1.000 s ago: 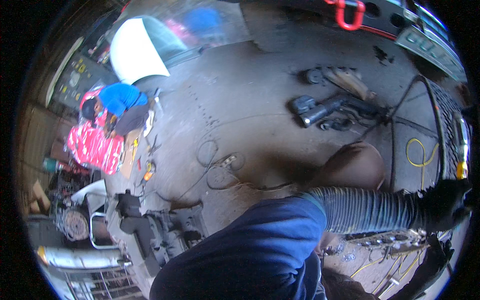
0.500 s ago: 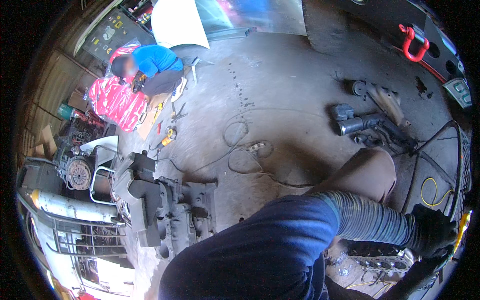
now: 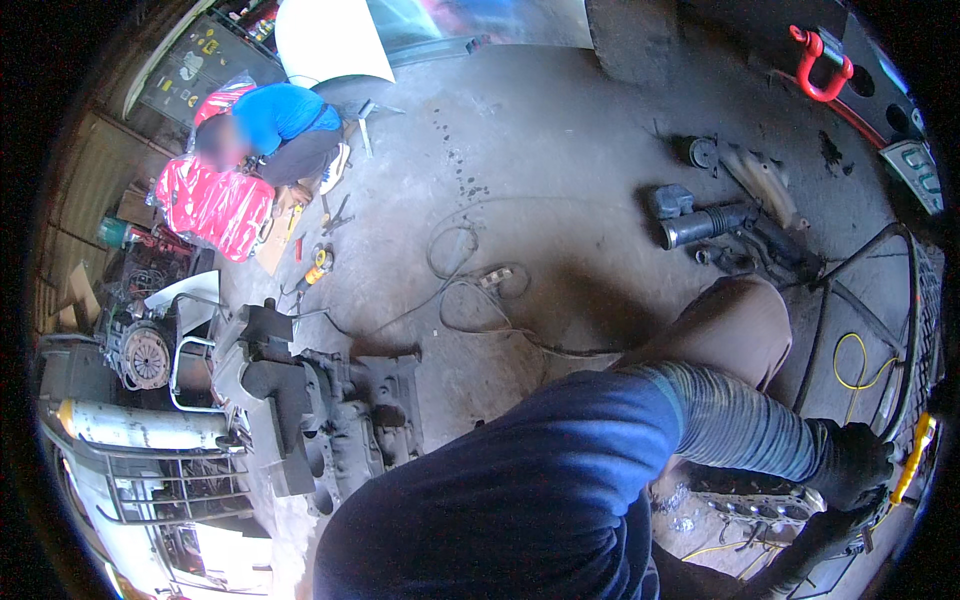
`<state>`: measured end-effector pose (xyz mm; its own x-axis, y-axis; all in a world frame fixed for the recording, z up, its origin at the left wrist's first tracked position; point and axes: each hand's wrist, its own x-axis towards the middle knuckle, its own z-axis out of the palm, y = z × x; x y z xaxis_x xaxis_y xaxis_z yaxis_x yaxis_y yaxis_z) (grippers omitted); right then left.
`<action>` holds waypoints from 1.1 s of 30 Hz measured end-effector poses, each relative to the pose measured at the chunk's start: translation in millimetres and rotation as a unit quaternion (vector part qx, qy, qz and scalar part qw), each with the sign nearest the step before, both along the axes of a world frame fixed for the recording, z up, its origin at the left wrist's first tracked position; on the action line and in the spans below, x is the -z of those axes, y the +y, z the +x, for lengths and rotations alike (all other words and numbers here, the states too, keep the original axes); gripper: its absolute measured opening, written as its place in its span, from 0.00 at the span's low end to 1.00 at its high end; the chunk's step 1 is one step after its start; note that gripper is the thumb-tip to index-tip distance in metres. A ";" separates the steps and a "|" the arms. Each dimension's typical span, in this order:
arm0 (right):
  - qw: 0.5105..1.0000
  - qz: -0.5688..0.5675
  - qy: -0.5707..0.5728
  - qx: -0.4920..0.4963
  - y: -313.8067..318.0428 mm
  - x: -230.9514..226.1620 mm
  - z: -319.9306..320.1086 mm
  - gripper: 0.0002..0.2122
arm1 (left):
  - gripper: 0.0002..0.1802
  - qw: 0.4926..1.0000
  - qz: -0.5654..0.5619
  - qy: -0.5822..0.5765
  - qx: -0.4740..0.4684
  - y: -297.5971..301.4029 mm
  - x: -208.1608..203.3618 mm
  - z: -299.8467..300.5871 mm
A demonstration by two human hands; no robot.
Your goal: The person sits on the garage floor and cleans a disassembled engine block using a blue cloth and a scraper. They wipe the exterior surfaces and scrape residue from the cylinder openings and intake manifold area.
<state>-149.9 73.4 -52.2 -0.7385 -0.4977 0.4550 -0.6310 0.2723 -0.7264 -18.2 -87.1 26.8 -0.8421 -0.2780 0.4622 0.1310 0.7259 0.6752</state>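
Observation:
My left arm, in a blue sleeve and a striped cuff, stretches to the right. Its black-gloved left hand is closed, and I cannot make out what its fingers hold. Close beside its fingertips is a long, slim yellow tool, with a thin part running down from its lower end. My right hand, dark and partly behind the left, is near the tool's lower end; its fingers are hidden. Below my left forearm lies a metal cylinder head with a row of round hollows. Clear plastic is crumpled beside it.
A black tubular frame with mesh stands at right, near a yellow hose. Air-intake pipes lie beyond my knee. Cable loops across the floor. An engine block stands left. A co-worker crouches by red, plastic-wrapped parts.
The view has shifted slightly, moving most of the scene left. My left hand and the yellow tool appear a little farther left. The co-worker has bent lower.

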 end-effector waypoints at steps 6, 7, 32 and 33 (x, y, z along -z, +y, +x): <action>0.999 0.000 -0.037 0.015 -3.5 3.2 6.4 0.25 | 0.18 0.999 -0.016 -0.050 0.013 -3.5 1.8 -5.9; 0.999 0.009 -0.044 0.016 -2.7 3.4 5.6 0.25 | 0.18 0.999 -0.034 -0.036 0.006 -3.2 2.2 -6.3; 0.988 0.036 0.148 0.024 12.5 24.2 -23.8 0.23 | 0.22 0.997 -0.033 -0.069 0.010 -0.8 5.6 -13.5; 0.991 0.022 0.127 0.045 12.1 30.8 -32.3 0.22 | 0.22 0.997 -0.032 -0.075 0.010 -0.2 6.5 -14.3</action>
<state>-182.2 85.5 -83.0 -0.6448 -0.4585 0.6115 -0.7640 0.3639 -0.5328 -32.5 -87.3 20.3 -0.9085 -0.2337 0.3465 0.0473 0.7663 0.6408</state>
